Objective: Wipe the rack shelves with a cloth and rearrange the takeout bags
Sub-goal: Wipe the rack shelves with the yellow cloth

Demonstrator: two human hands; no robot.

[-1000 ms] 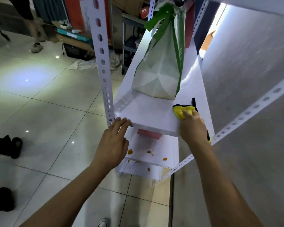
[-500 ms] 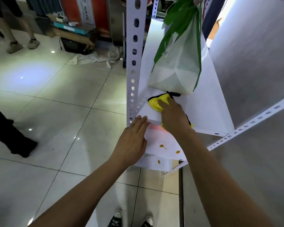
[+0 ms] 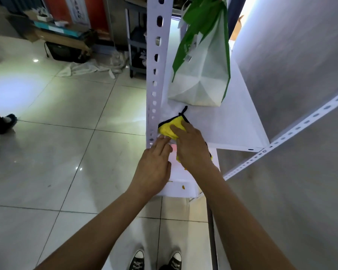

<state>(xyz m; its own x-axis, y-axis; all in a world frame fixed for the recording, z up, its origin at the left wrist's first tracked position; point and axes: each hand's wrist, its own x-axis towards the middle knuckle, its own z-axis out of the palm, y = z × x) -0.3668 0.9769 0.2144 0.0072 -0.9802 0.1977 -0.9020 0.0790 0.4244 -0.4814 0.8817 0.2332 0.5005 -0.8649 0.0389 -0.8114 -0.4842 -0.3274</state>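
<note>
cloth (image 3: 169, 128) under right hand (image 3: 191, 151) | white shelf (image 3: 232, 129) | tiled floor (image 3: 66, 152)

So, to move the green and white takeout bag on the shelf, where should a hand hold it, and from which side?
Probably by the green handles at the top, coming from above and from the open front of the shelf. The takeout bag stands upright on a broad folded base and narrows toward the top, so its soft sides give little to grip. The wall blocks the right side.

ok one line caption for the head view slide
Right hand presses yellow cloth on white shelf near takeout bag.
</note>
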